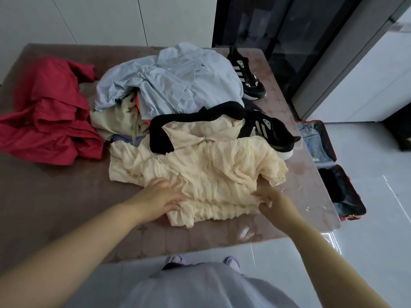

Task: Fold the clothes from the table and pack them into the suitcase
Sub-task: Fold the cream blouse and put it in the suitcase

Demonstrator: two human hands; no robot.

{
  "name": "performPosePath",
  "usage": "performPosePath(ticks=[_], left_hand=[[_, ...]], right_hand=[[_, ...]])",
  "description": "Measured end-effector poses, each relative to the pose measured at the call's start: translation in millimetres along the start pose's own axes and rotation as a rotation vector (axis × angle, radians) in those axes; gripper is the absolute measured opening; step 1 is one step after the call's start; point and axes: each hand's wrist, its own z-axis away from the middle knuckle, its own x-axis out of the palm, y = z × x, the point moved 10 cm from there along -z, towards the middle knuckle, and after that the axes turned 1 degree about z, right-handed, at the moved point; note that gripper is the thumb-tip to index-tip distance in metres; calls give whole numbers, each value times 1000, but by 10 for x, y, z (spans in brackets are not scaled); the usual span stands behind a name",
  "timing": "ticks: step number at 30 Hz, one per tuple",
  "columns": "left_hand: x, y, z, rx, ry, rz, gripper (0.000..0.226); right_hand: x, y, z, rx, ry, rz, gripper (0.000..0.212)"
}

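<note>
A crinkled cream top (200, 172) lies spread on the brown table (66, 196), near its front edge. My left hand (163, 195) rests on the top's lower left part with the fingers laid over the fabric. My right hand (268, 197) pinches the top's lower right edge. Behind the top lies a pile: a black garment (191, 121), a light blue shirt (178, 83), a beige piece (115, 121) and a red garment (51, 114) at the left. An open red suitcase (329, 165) stands on the floor to the right of the table, with denim in its far half.
Two black sneakers with white stripes sit on the table, one at the back right (246, 76) and one (273, 132) beside the cream top. A dark glass cabinet (278, 41) stands behind the table. White tiled floor (367, 241) lies at the right and front.
</note>
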Motion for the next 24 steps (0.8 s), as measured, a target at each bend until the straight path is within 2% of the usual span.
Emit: performPosePath(ticks=[2, 3, 5, 7, 9, 10, 12, 15, 17, 20, 22, 24], left_hand=[[228, -46, 25, 15, -113, -104, 45], [284, -77, 55, 25, -146, -123, 59], [268, -44, 117, 98, -143, -91, 90], [114, 64, 192, 184, -102, -72, 99], [-126, 91, 218, 196, -36, -27, 97], [-280, 61, 197, 175, 11, 9, 96], [-707, -9, 125, 129, 215, 40, 87], [-1374, -202, 20, 9, 600, 74, 52], [-1647, -380, -76, -133, 739, 95, 47], [-1748, -590, -247, -326, 705, 64, 50], [-1675, -647, -347, -404, 578, 0, 49], [-1609, -686, -389, -426, 480, 24, 47]], right_hand=[[253, 59, 69, 1, -71, 70, 39], [306, 63, 103, -4, -74, 77, 38], [297, 49, 137, -25, -53, 90, 35], [207, 1, 164, -52, -26, 137, 29], [105, -130, 193, -93, -26, 174, 30], [49, -222, 191, -120, -23, 179, 37], [-140, -423, 111, -178, 57, 149, 48], [-505, -733, -176, -237, 242, 91, 27], [-690, -920, -456, -255, 320, 91, 24], [-863, -1181, -899, -277, 329, 112, 46], [-866, -1282, -1166, -270, 247, 168, 69], [-781, -1279, -1395, -247, 114, 284, 83]])
